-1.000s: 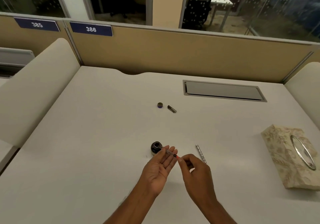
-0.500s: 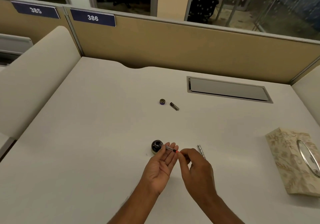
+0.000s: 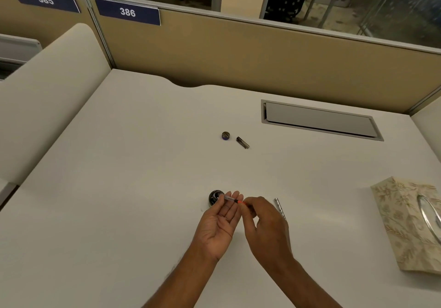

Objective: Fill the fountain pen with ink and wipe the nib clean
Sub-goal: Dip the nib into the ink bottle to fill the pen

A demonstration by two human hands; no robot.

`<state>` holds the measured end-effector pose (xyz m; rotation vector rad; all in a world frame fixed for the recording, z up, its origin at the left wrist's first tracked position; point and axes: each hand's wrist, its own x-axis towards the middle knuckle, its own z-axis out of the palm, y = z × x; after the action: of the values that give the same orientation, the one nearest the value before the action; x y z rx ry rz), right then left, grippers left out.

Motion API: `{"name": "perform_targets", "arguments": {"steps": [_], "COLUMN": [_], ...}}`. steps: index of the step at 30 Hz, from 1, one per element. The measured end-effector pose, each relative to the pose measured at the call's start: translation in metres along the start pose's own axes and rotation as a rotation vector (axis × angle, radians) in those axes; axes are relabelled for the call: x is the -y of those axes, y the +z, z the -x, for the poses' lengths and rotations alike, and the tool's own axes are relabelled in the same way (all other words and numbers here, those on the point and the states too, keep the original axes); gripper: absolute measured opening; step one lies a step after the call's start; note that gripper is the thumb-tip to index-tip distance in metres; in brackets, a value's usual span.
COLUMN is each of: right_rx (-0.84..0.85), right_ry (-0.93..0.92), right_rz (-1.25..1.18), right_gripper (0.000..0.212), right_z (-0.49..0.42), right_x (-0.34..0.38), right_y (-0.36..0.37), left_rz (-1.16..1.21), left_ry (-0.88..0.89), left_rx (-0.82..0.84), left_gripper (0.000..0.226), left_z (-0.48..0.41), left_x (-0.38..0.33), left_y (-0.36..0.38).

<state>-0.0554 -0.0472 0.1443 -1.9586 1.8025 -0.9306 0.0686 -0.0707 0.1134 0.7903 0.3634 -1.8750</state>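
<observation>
A small dark ink bottle (image 3: 214,197) stands open on the white desk (image 3: 143,188). The thin pen section with its converter (image 3: 231,199) lies across the fingertips of my left hand (image 3: 220,224), its front end at the bottle's mouth. My left palm faces up with the fingers straight. My right hand (image 3: 265,231) pinches the converter's orange-red end between thumb and forefinger. The silver patterned pen barrel (image 3: 279,208) lies on the desk just right of my right hand. The bottle's lid (image 3: 225,135) and the dark pen cap (image 3: 242,142) lie farther back.
A floral tissue box (image 3: 410,226) sits at the desk's right edge. A grey cable hatch (image 3: 319,120) is set into the desk at the back right. Tan partition walls (image 3: 238,57) close the back, and padded dividers (image 3: 47,93) flank both sides.
Both hands stay at the ink bottle with the pen section; my right hand's fingers have shifted slightly on the orange-red end. My head has tilted, shifting the view.
</observation>
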Motion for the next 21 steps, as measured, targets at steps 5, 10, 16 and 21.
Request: {"name": "perform_targets", "arguments": {"steps": [5,10,16,21], "right_rx": [-0.008,0.004,0.036,0.06], "right_ry": [-0.032,-0.045,-0.073,-0.079], "right_rz": [0.003,0.018,-0.017,0.004], "right_gripper": [0.01,0.011,0.015,0.015], "right_z": [-0.007,-0.011,-0.014,-0.018], "right_x": [-0.001,0.0,-0.001,-0.001], "right_y": [0.002,0.003,0.008,0.013], "left_rz": [0.012,0.046,0.114,0.151], "left_ry": [-0.006,-0.015,-0.038,-0.051], "left_rx": [0.002,-0.001,0.014,0.018], "left_gripper": [0.022,0.023,0.022,0.022], "left_z": [0.0,0.002,0.007,0.008], "left_x": [0.001,0.0,0.0,-0.001], "left_y": [0.003,0.005,0.009,0.01]}}
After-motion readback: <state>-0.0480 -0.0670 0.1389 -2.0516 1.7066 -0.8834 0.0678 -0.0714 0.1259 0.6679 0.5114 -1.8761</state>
